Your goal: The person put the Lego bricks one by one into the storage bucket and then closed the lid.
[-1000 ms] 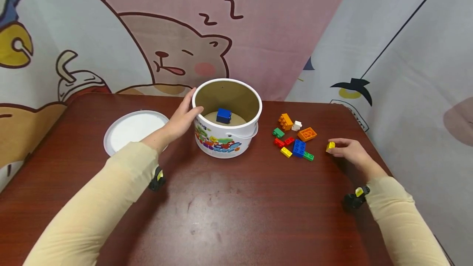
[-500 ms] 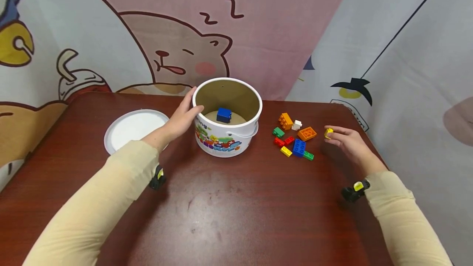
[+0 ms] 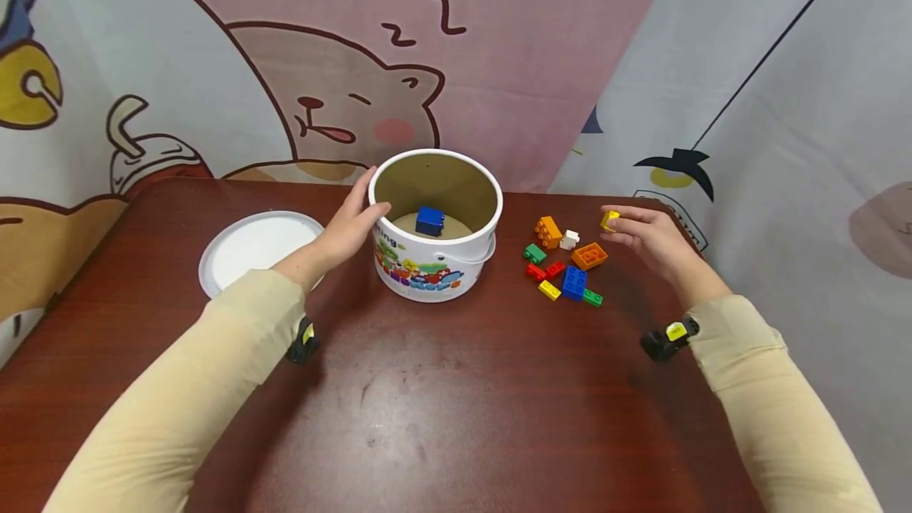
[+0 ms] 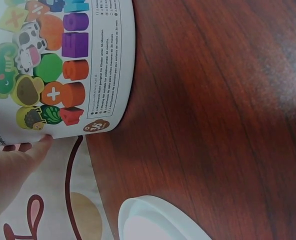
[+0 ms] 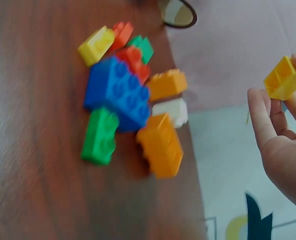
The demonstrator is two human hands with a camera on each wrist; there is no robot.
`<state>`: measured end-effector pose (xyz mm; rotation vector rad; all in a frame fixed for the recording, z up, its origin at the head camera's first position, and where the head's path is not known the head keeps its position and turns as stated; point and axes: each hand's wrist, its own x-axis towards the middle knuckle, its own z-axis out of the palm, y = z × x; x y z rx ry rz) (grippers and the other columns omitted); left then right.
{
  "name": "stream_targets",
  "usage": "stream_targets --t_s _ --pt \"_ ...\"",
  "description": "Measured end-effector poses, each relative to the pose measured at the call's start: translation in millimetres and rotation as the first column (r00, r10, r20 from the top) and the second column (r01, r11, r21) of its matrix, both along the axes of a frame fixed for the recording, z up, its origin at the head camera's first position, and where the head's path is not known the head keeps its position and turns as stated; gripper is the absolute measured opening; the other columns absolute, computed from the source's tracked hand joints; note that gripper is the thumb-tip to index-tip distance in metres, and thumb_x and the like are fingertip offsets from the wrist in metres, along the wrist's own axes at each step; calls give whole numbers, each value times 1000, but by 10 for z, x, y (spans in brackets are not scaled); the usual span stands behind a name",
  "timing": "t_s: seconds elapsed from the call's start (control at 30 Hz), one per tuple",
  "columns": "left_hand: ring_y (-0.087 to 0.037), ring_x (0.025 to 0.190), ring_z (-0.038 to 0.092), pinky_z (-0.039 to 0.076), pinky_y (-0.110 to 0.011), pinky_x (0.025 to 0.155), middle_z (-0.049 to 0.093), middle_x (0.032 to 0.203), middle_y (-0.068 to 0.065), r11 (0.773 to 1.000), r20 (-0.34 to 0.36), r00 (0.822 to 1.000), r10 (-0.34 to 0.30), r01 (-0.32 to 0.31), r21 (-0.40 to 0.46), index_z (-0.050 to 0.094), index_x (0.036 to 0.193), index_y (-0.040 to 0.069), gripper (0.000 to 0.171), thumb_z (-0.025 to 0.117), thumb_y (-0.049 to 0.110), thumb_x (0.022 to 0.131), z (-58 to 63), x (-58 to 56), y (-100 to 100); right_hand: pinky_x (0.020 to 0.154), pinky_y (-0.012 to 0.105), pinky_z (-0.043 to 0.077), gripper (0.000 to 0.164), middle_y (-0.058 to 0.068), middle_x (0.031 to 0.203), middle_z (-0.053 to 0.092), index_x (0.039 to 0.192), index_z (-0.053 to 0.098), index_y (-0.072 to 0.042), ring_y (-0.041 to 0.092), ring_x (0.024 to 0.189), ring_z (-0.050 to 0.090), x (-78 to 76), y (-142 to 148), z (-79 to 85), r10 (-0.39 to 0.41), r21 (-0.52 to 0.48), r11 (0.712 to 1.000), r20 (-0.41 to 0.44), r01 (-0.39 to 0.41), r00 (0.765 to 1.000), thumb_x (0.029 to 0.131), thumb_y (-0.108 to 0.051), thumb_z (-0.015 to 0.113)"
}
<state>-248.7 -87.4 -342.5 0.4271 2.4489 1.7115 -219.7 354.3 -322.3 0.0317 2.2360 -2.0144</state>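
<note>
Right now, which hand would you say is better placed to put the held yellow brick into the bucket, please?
The right hand, I would judge: it pinches the yellow brick, while the left hand holds the bucket, which stands open.

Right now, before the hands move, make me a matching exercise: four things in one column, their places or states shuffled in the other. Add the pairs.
Column one
1. White lid
2. Left hand
3. White brick
4. Right hand

Column two
A. Pinching a yellow brick
B. Lying flat on the table, left of the bucket
C. Beside two orange bricks
D. Holding the bucket at its rim

Pairs: 1-B, 2-D, 3-C, 4-A
</note>
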Motion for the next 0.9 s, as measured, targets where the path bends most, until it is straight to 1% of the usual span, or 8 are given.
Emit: stream_targets --t_s 0.1,0.33,0.43,0.47,0.57,0.67,0.7,0.9 --pt "-27 142 17 14 -46 117 12 157 -13 1000 -3 1000 5 -5 4 5 152 13 69 43 22 95 -2 0 -6 76 15 53 14 -11 101 63 92 70 -24 4 84 64 -48 -122 102 12 1 1000 -10 -12 1000 90 -14 61" --pt "-28 142 16 14 -47 117 11 157 -13 1000 -6 1000 -2 2 -1 5 151 11 69 44 21 94 3 -3 2 78 13 51 15 -10 104 60 92 70 -23 6 85 65 -130 -347 349 90 18 996 -25 -90 996 91 -13 59" --pt "-29 142 17 14 -47 117 12 157 -13 1000 -4 1000 -1 1 3 5 151 12 70 44 21 94 5 -2 -4 80 13 50 15 -11 104 61 92 71 -24 6 85 66 -173 -471 448 97 51 994 -42 -95 994 91 -14 59" --pt "-29 142 16 13 -47 117 11 157 -14 1000 5 1000 -3 3 6 5 151 11 69 43 20 94 53 35 2 80 13 50 15 -10 105 61 93 71 -23 7 85 66 -189 -511 476 101 45 994 -46 -99 994 91 -14 59" --pt "-30 142 16 13 -48 117 11 157 -14 1000 7 1000 -3 3 13 4 151 11 70 43 19 95 60 43 -1 80 15 51 15 -9 107 61 94 72 -22 8 84 66 -223 -657 559 104 23 994 -57 -103 993 90 -12 60" --pt "-30 142 16 13 -48 117 11 157 -14 1000 8 1000 -1 0 14 4 151 11 69 43 20 95 58 44 -1 79 17 53 16 -6 109 60 96 72 -18 9 84 66 -253 -814 604 120 -12 993 -69 -121 990 90 -10 60" --pt "-29 142 17 13 -48 117 11 157 -13 1000 0 1000 0 0 11 4 152 12 70 43 21 95 8 6 -8 78 18 53 16 -5 108 60 97 71 -17 9 83 66 -261 -872 611 127 -15 992 -73 -128 989 90 -9 59" --pt "-30 142 18 14 -47 117 13 156 -14 1000 -4 1000 2 -2 15 5 151 12 69 43 21 94 -7 -1 5 78 21 54 23 -1 100 64 111 66 -3 13 83 67 -315 -1221 587 191 -15 981 -96 -193 977 89 -4 57"
